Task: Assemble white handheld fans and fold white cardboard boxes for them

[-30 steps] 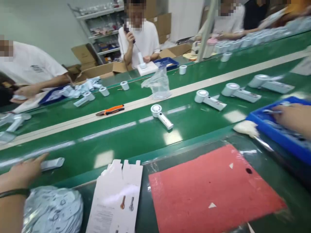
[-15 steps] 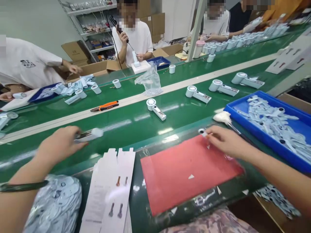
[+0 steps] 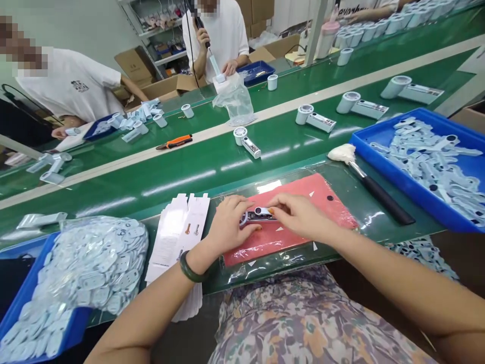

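Note:
My left hand (image 3: 231,225) is closed around the round head of a handheld fan lying on a red mat (image 3: 326,192). The fan's handle (image 3: 250,216) lies face up with dark inner parts showing. Between the fingertips of my right hand (image 3: 299,215) is a small light-blue cover plate (image 3: 262,210) with a dark round spot. It sits over the handle; whether it is seated there I cannot tell. My fingers hide much of the fan.
To the right are a black-handled tool with a white wrapped head (image 3: 382,197) and a blue tray (image 3: 417,202) of cover plates. A bag of light-blue parts (image 3: 109,258) and folded cartons (image 3: 166,242) lie left. Fans (image 3: 250,144) and pliers (image 3: 176,142) are on the belt; co-workers sit opposite.
My left hand has brought the fan from the belt at the left onto the red mat. My right hand has moved left with the cover plate to the fan. The view has tilted down.

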`<act>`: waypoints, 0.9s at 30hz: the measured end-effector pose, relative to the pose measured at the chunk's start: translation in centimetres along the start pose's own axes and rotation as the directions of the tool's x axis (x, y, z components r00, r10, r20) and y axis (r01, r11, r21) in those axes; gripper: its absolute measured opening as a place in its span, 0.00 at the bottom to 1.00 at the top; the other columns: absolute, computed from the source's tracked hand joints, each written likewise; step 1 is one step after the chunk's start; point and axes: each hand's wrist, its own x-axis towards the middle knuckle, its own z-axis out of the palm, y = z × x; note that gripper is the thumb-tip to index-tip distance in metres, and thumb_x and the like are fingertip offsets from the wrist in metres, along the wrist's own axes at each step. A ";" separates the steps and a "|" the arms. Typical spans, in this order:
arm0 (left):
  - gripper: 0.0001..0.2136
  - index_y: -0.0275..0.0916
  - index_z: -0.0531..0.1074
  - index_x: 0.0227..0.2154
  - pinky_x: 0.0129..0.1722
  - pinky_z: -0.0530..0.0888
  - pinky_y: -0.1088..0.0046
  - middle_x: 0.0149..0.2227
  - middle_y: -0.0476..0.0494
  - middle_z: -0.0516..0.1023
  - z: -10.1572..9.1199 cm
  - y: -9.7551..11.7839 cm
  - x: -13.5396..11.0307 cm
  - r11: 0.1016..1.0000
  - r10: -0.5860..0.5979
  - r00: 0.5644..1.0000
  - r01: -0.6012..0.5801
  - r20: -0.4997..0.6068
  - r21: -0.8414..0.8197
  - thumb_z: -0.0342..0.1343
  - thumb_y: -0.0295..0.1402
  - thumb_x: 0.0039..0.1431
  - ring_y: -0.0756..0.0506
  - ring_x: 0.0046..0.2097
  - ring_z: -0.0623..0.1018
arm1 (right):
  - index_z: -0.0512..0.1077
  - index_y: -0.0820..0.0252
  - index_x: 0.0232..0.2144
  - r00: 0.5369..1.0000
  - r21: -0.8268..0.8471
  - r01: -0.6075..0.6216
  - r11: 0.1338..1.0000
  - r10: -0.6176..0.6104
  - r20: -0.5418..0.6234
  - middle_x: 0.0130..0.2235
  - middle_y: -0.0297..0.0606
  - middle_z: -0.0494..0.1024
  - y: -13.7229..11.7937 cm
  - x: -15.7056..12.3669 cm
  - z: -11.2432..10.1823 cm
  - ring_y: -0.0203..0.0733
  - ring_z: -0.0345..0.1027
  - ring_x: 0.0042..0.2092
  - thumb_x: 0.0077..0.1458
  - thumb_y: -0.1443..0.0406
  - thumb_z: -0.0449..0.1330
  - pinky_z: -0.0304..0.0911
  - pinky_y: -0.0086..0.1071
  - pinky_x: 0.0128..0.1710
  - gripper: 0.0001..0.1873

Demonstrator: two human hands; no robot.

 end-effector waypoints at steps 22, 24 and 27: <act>0.10 0.39 0.75 0.50 0.61 0.72 0.44 0.51 0.37 0.81 0.4 4.0 -3.2 0.993 -0.118 0.992 0.118 0.053 0.003 0.57 0.30 0.67 0.33 0.60 0.75 | 0.74 0.55 0.56 0.950 -0.282 0.310 0.908 -0.290 0.111 0.51 0.47 0.79 3.0 -1.9 3.9 0.54 0.73 0.53 0.67 0.63 0.55 0.68 0.51 0.54 0.18; 0.10 0.40 0.76 0.48 0.59 0.74 0.46 0.50 0.37 0.82 0.6 4.2 -3.1 0.990 -0.139 0.989 0.138 0.040 0.027 0.55 0.29 0.67 0.34 0.58 0.76 | 0.75 0.57 0.55 0.956 -0.333 0.292 0.897 -0.279 0.088 0.50 0.48 0.79 2.9 -1.9 4.2 0.55 0.72 0.52 0.68 0.64 0.53 0.67 0.51 0.53 0.18; 0.09 0.39 0.76 0.47 0.59 0.74 0.48 0.48 0.38 0.82 0.4 3.9 -2.6 0.995 -0.101 0.993 0.099 0.063 0.029 0.55 0.29 0.67 0.34 0.57 0.77 | 0.73 0.58 0.58 0.954 -0.333 0.299 0.894 -0.277 0.114 0.51 0.48 0.79 2.8 -1.7 4.1 0.55 0.71 0.53 0.68 0.64 0.53 0.65 0.50 0.54 0.19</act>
